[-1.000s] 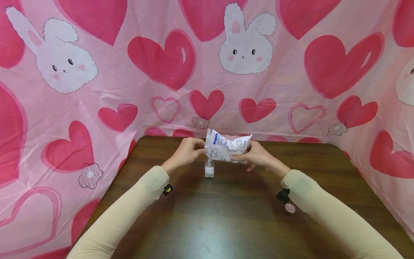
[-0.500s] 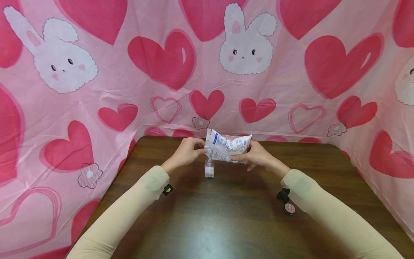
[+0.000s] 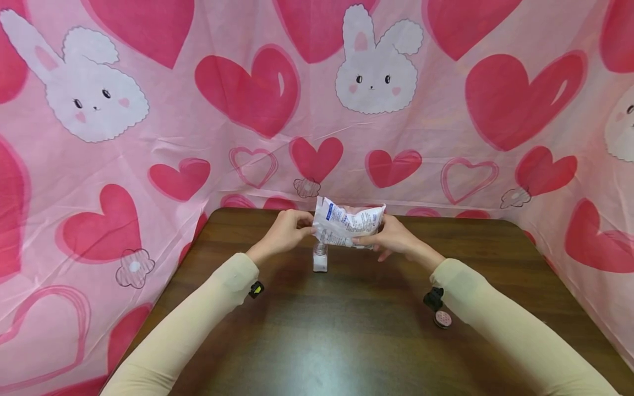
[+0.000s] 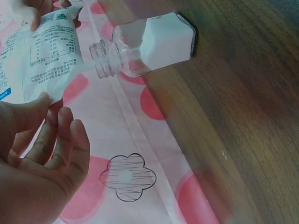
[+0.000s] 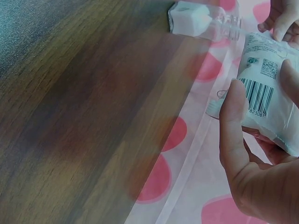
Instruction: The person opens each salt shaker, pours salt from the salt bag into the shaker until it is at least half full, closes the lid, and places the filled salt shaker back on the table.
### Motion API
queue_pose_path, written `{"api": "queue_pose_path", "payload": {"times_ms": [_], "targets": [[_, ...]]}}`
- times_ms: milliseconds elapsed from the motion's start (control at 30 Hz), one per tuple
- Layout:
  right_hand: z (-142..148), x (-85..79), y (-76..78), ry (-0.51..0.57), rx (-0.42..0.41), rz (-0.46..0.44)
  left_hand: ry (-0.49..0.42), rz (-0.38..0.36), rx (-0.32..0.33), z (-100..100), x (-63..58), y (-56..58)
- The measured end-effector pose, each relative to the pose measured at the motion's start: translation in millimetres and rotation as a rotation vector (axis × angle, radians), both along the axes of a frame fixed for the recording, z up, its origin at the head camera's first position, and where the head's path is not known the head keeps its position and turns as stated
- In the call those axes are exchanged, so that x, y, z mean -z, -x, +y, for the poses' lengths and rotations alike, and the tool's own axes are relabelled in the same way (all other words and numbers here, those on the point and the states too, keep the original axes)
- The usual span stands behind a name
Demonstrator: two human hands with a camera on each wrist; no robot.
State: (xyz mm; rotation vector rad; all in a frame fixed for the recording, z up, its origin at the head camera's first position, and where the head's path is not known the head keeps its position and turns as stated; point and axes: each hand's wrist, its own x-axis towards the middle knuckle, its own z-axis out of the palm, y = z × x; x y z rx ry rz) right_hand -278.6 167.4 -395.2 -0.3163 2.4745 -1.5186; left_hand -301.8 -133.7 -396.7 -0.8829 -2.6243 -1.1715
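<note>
A white printed plastic bag [image 3: 349, 223] is held tilted above a small clear glass bottle [image 3: 320, 263]. My left hand [image 3: 284, 234] pinches the bag's left corner between thumb and fingertip, the other fingers loosely bent. At the other end my right hand [image 3: 395, 238] grips the bag's body, its thumb across the front by the barcode [image 5: 257, 97]. From the bag's corner a thin white stream [image 4: 86, 66] runs into the bottle's threaded neck [image 4: 103, 58]. White powder [image 4: 166, 42] fills much of the bottle, which stands upright on the table.
A round pink lid with small holes [image 3: 443, 319] lies on the dark wooden table [image 3: 317, 335] beside the right wrist. Behind the table's far edge hangs a pink cloth [image 3: 317, 121] with hearts and rabbits. Another cloth side runs down the left.
</note>
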Motion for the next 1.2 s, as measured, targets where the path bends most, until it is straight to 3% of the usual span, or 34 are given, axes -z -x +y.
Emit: {"api": "queue_pose_path", "payload": {"times_ms": [1200], "targets": [[-0.3,1.9,-4.3,-0.007,0.014,0.002,-0.009,0.018,0.015,-0.9,2.8,-1.9]]}}
